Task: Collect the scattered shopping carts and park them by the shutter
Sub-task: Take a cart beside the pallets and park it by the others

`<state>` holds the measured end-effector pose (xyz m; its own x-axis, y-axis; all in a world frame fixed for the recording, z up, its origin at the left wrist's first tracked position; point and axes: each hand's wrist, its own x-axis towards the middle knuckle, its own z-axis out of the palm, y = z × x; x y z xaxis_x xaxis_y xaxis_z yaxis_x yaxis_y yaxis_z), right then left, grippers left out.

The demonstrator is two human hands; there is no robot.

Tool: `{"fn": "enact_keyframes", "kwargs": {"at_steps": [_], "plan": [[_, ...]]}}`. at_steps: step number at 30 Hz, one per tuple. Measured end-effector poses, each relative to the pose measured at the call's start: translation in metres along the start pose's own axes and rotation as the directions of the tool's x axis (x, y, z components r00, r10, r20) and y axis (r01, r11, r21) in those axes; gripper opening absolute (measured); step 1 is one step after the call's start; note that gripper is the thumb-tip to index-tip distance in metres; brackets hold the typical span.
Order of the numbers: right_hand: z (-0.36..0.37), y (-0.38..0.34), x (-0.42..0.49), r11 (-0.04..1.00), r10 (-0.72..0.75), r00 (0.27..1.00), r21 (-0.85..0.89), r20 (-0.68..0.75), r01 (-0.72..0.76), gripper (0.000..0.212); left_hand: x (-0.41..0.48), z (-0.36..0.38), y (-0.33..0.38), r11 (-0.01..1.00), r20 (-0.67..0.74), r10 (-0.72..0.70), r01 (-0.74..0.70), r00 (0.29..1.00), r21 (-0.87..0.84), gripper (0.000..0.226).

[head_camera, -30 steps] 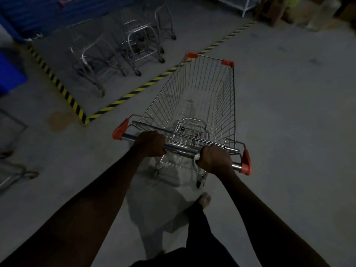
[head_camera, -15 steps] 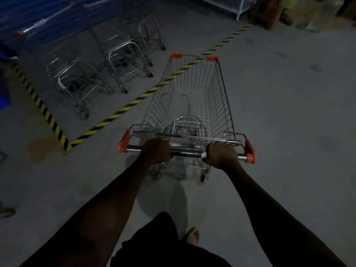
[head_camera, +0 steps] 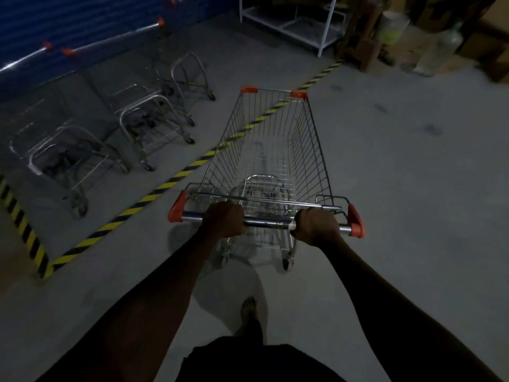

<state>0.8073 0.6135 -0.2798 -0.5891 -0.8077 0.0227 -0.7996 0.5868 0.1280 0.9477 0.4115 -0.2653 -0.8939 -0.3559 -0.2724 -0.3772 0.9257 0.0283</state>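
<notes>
Hands, 2 of them, left (head_camera: pixel 224 219) and right (head_camera: pixel 316 226), are gripping 1 empty wire cart's (head_camera: pixel 271 150) handle; 3 parked carts (head_camera: pixel 148 125) are standing by the blue shutter (head_camera: pixel 82 20).

We count four shopping carts in this dim warehouse bay: one wire cart (head_camera: pixel 271 158) at 12 o'clock, and three parked carts (head_camera: pixel 154 125) in a row at 10 o'clock, against one blue shutter (head_camera: pixel 82 20). Two hands, the left hand (head_camera: pixel 224 219) and the right hand (head_camera: pixel 316 226), close on one handlebar (head_camera: pixel 267 223). We see two lines of yellow-and-black floor tape (head_camera: pixel 165 186), one white shelf frame (head_camera: pixel 292 26) at 1 o'clock, and one foot (head_camera: pixel 248 308) at 6 o'clock.
</notes>
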Motion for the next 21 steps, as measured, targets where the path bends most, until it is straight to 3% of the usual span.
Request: {"fn": "enact_keyframes", "kwargs": {"at_steps": [4, 15, 19, 21], "plan": [[0.022, 0.035, 0.069, 0.995, 0.019, 0.999, 0.096, -0.046, -0.015, 0.038, 0.087, -0.024, -0.015, 0.999, -0.019, 0.040, -0.040, 0.999, 0.008, 0.040], [0.040, 0.143, 0.267, 1.000, -0.012, 0.969, 0.004, -0.246, 0.013, 0.035, 0.311, -0.087, -0.024, 0.999, -0.044, 0.037, -0.036, 0.998, 0.020, 0.036], [0.051, 0.205, 0.357, 0.999, -0.039, 0.987, 0.030, -0.158, 0.044, 0.036, 0.398, -0.113, -0.015, 1.000, -0.015, 0.009, -0.010, 1.000, -0.016, 0.039], [0.057, 0.234, 0.396, 0.999, -0.025, 0.982, 0.015, -0.190, 0.029, 0.032, 0.432, -0.127, -0.008, 0.999, -0.003, -0.023, 0.022, 1.000, -0.032, 0.041]]}}
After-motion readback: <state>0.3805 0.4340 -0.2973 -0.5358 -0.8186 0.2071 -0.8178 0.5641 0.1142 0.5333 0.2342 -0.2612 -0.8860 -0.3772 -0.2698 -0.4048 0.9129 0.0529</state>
